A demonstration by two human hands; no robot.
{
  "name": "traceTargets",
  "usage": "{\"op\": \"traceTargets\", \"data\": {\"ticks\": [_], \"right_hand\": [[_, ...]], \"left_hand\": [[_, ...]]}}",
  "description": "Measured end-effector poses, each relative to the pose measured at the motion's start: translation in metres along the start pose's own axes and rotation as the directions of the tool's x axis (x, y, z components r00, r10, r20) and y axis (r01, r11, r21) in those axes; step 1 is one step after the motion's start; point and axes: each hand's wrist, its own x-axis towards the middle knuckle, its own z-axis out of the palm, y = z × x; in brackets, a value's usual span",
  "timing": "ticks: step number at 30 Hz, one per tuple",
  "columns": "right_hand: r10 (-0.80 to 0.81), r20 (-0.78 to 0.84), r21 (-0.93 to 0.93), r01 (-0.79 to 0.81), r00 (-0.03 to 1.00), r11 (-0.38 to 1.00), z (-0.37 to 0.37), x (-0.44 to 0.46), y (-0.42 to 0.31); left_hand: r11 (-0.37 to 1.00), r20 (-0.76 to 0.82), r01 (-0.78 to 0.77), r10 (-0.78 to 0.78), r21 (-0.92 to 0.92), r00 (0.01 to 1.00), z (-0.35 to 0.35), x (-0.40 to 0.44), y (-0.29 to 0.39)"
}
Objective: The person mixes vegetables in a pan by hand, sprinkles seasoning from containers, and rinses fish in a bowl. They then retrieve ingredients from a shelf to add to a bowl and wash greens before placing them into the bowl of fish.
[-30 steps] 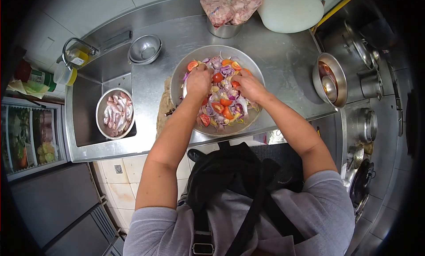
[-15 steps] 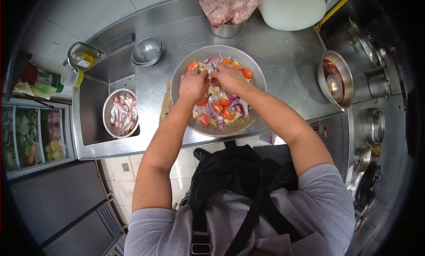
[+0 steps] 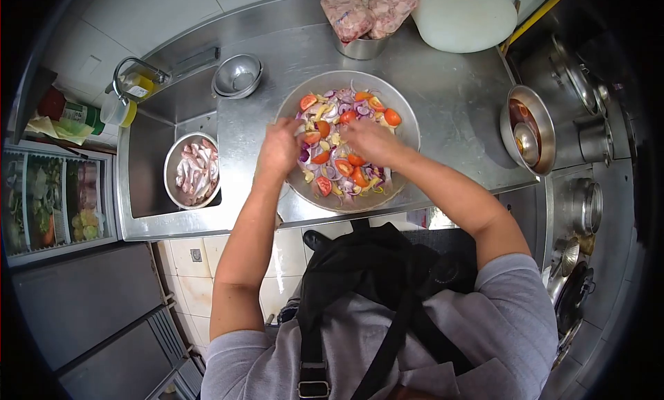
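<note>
A wide metal basin (image 3: 413, 126) stands on the steel counter, holding sliced red onion (image 3: 344, 101), cut tomatoes (image 3: 344, 167) and pale yellowish slices (image 3: 321, 111). At the basin's left rim is my left hand (image 3: 280, 149), its fingers curled inward; whether they grip the rim or a bit of food is hidden. My right hand (image 3: 373, 142) hovers over the middle of the mix, close to the tomato pieces. Motion smears its fingertips, so I cannot make out anything between them.
To the left, a bowl of small fish (image 3: 195, 171) sits in the sink (image 3: 149, 203). Nested metal bowls (image 3: 237, 75) are behind it. Bagged meat (image 3: 348, 16) rests in a metal pot beside a white board (image 3: 467, 16). A bowl with dark liquid and a ladle (image 3: 527, 140) stands right.
My hands have parted: the left moved out to the basin's left rim, the right drew slightly back and right. More of the vegetables in the middle shows. The camera view shifted a little.
</note>
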Motion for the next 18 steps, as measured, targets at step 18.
{"op": "traceTargets", "data": {"ticks": [18], "right_hand": [[0.219,-0.280,-0.075,-0.249,0.934,0.966,0.000,0.026,0.062]], "left_hand": [[0.985,0.135,0.117,-0.134,0.123,0.982,0.036,0.022,0.028]]}}
